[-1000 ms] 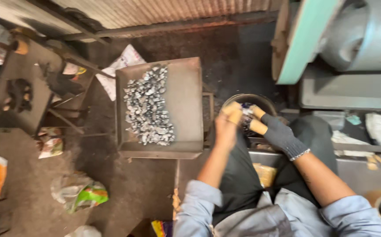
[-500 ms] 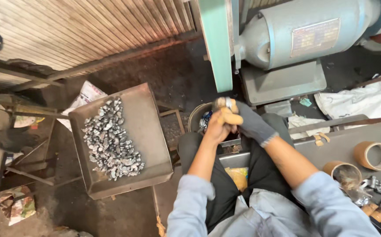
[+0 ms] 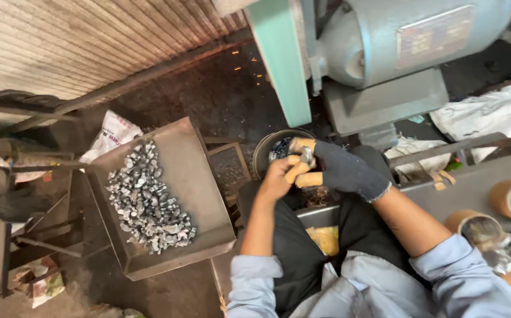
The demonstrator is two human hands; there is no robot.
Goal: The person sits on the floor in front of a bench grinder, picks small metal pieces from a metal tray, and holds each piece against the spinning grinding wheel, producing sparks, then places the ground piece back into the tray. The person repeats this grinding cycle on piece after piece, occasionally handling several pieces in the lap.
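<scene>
Hands meet over a dark round bowl [image 3: 267,154] at the person's knees. Left hand [image 3: 278,178], bare, and right hand [image 3: 341,171], in a dark glove, jointly grip a small shiny metal part [image 3: 307,155]. A metal tray [image 3: 199,194] holding similar metal pieces [image 3: 148,203] stands just left.
</scene>
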